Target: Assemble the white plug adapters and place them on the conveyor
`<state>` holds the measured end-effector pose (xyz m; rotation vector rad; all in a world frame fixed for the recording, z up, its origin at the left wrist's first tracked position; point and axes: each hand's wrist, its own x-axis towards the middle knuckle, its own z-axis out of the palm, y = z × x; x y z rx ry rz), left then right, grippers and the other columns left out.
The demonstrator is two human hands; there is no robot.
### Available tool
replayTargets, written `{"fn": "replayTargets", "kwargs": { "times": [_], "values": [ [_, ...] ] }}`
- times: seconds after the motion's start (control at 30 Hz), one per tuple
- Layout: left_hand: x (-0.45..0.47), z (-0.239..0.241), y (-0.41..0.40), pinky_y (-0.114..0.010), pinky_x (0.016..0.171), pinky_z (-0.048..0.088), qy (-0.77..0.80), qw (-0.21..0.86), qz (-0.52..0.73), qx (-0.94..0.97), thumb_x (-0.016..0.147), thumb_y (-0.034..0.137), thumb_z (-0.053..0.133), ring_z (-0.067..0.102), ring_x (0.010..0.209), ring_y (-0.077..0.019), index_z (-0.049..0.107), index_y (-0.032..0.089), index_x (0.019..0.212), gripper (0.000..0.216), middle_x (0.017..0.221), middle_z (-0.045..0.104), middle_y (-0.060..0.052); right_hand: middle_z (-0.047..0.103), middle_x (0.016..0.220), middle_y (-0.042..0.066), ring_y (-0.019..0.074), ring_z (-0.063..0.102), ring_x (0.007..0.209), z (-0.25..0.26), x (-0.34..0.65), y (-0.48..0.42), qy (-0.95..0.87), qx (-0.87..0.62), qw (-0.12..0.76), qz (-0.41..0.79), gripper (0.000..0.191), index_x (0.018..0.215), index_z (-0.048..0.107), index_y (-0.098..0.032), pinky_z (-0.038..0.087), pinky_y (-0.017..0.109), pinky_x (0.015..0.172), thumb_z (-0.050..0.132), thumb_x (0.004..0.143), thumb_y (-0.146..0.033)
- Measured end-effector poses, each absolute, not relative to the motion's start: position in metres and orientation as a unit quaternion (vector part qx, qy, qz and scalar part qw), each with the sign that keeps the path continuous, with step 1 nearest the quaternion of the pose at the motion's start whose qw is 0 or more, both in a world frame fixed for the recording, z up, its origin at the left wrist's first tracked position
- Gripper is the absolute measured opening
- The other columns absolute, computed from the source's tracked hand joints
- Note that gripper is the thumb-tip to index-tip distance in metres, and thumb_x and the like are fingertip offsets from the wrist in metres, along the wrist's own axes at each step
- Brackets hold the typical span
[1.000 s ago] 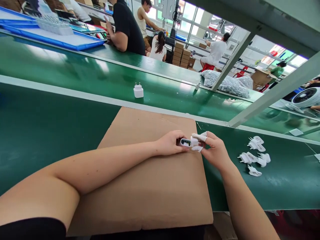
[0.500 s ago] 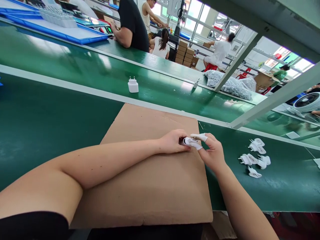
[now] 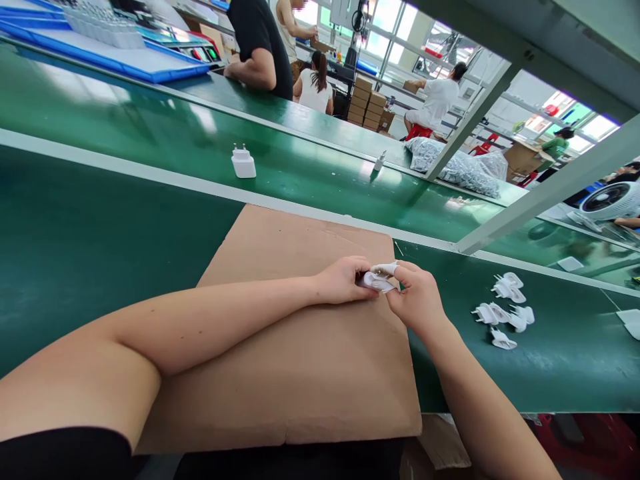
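Both my hands meet over the far right part of a brown cardboard sheet (image 3: 300, 360) on the green bench. My left hand (image 3: 343, 280) is closed around a small white charger body (image 3: 374, 281). My right hand (image 3: 416, 299), with a white finger cot on the forefinger, pinches the same white part from the right. The piece is mostly hidden between my fingers.
Several loose white plug parts (image 3: 505, 308) lie on the green mat to the right. A finished white charger (image 3: 243, 163) stands on the conveyor belt (image 3: 150, 133) beyond. A grey frame post (image 3: 540, 190) slants at right. Other people work at the far benches.
My hands have closed tighter over the white part, which now shows less. The charger on the belt has drifted left.
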<state>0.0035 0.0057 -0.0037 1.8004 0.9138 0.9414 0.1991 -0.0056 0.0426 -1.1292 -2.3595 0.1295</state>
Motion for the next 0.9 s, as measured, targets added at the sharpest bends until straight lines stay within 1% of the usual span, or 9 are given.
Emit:
{"fn": "replayTargets", "kwargs": {
  "times": [0.13, 0.3, 0.37, 0.43, 0.53, 0.6, 0.7, 0.8, 0.9],
  "values": [
    [0.003, -0.006, 0.005, -0.028, 0.069, 0.043, 0.38, 0.431, 0.377, 0.726, 0.075, 0.037, 0.078, 0.058, 0.077, -0.0175, 0.066, 0.018, 0.076, 0.022, 0.076, 0.061, 0.0, 0.07, 0.08, 0.004, 0.0235, 0.064, 0.077, 0.045, 0.193, -0.006, -0.857, -0.44, 0.261, 0.059, 0.036, 0.094, 0.077, -0.025, 0.047, 0.03, 0.061, 0.057, 0.071, -0.007],
    [0.005, -0.009, 0.003, -0.026, 0.068, 0.043, 0.385, 0.405, 0.383, 0.736, 0.077, 0.039, 0.078, 0.057, 0.076, -0.016, 0.07, 0.018, 0.08, 0.023, 0.077, 0.062, 0.0, 0.069, 0.079, 0.004, 0.0241, 0.063, 0.077, 0.033, 0.194, -0.011, -0.839, -0.441, 0.311, 0.067, 0.032, 0.092, 0.077, -0.026, 0.052, 0.037, 0.077, 0.059, 0.072, -0.009],
    [0.006, -0.01, 0.005, -0.026, 0.068, 0.043, 0.38, 0.414, 0.375, 0.737, 0.076, 0.041, 0.079, 0.057, 0.075, -0.0156, 0.071, 0.017, 0.082, 0.026, 0.077, 0.064, 0.0, 0.07, 0.085, 0.005, 0.0249, 0.065, 0.082, 0.02, 0.196, -0.01, -0.815, -0.441, 0.359, 0.109, 0.031, 0.103, 0.077, -0.025, 0.054, 0.037, 0.078, 0.06, 0.078, -0.016],
    [0.006, -0.01, 0.013, -0.026, 0.068, 0.045, 0.379, 0.44, 0.353, 0.734, 0.074, 0.043, 0.081, 0.058, 0.073, -0.0154, 0.073, 0.016, 0.086, 0.031, 0.078, 0.066, -0.001, 0.072, 0.096, 0.005, 0.0252, 0.067, 0.092, 0.005, 0.196, -0.005, -0.762, -0.453, 0.418, 0.197, 0.037, 0.12, 0.072, -0.024, 0.056, 0.038, 0.082, 0.064, 0.085, -0.03],
    [0.003, -0.008, 0.039, -0.027, 0.07, 0.048, 0.406, 0.451, 0.332, 0.722, 0.072, 0.042, 0.084, 0.063, 0.076, -0.0165, 0.075, 0.014, 0.096, 0.038, 0.085, 0.072, -0.003, 0.07, 0.112, 0.01, 0.0254, 0.069, 0.098, -0.016, 0.193, 0.007, -0.668, -0.468, 0.475, 0.33, 0.067, 0.141, 0.054, -0.018, 0.058, 0.04, 0.087, 0.069, 0.085, -0.052],
    [-0.003, -0.004, 0.066, -0.026, 0.075, 0.05, 0.469, 0.397, 0.34, 0.712, 0.073, 0.038, 0.084, 0.066, 0.081, -0.0176, 0.076, 0.015, 0.101, 0.037, 0.091, 0.075, -0.003, 0.063, 0.126, 0.016, 0.0244, 0.068, 0.096, -0.025, 0.19, 0.013, -0.635, -0.477, 0.484, 0.367, 0.076, 0.144, 0.046, -0.015, 0.06, 0.039, 0.082, 0.065, 0.087, -0.061],
    [-0.016, 0.004, 0.112, -0.027, 0.083, 0.051, 0.584, 0.279, 0.354, 0.676, 0.077, 0.032, 0.081, 0.068, 0.091, -0.0196, 0.075, 0.017, 0.105, 0.033, 0.102, 0.077, -0.005, 0.054, 0.137, 0.019, 0.0229, 0.066, 0.095, -0.034, 0.188, 0.019, -0.644, -0.488, 0.472, 0.353, 0.066, 0.14, 0.048, -0.016, 0.06, 0.039, 0.079, 0.06, 0.092, -0.06],
    [-0.031, 0.012, 0.15, -0.032, 0.094, 0.048, 0.656, 0.206, 0.363, 0.629, 0.083, 0.028, 0.075, 0.066, 0.106, -0.0243, 0.071, 0.018, 0.112, 0.031, 0.116, 0.075, -0.01, 0.058, 0.127, 0.016, 0.0232, 0.065, 0.094, -0.038, 0.188, 0.021, -0.677, -0.493, 0.444, 0.319, 0.058, 0.138, 0.05, -0.017, 0.06, 0.041, 0.08, 0.058, 0.094, -0.053],
    [-0.04, 0.016, 0.167, -0.036, 0.102, 0.045, 0.712, 0.165, 0.348, 0.588, 0.087, 0.03, 0.07, 0.062, 0.119, -0.0287, 0.068, 0.019, 0.116, 0.031, 0.125, 0.073, -0.012, 0.061, 0.117, 0.012, 0.025, 0.064, 0.097, -0.036, 0.187, 0.018, -0.699, -0.508, 0.414, 0.287, 0.053, 0.138, 0.051, -0.019, 0.058, 0.043, 0.087, 0.06, 0.094, -0.046]
  ]
}}
